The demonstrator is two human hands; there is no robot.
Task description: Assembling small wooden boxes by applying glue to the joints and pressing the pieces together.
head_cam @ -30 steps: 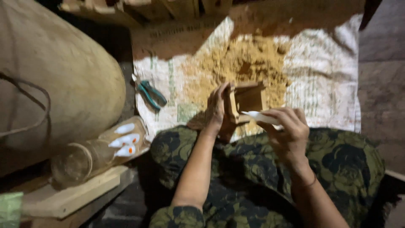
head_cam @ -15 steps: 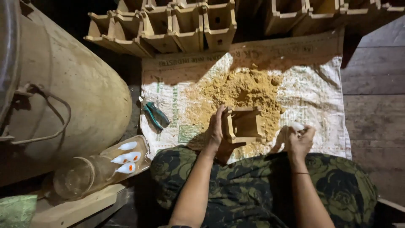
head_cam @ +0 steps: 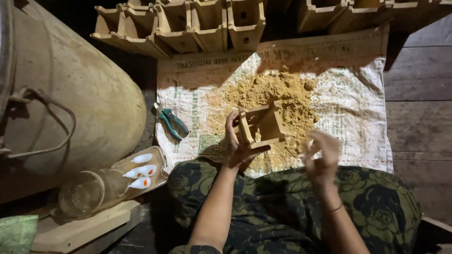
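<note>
One small square wooden frame [head_cam: 261, 126] is gripped by the left hand [head_cam: 238, 143] above the single sawdust heap [head_cam: 273, 99]. The white strip pinched earlier is no longer seen; the right hand [head_cam: 322, 157] is blurred, so its fingers cannot be told. One pair of pliers [head_cam: 173, 122] lies on the woven sack [head_cam: 358, 117].

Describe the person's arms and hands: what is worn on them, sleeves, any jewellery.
Both forearms are bare, with no gloves. The left hand shows no ring or band. The right hand is motion-blurred; a thin dark bracelet circles its wrist. A dark floral-patterned sleeve edge shows at the left upper arm.
</note>
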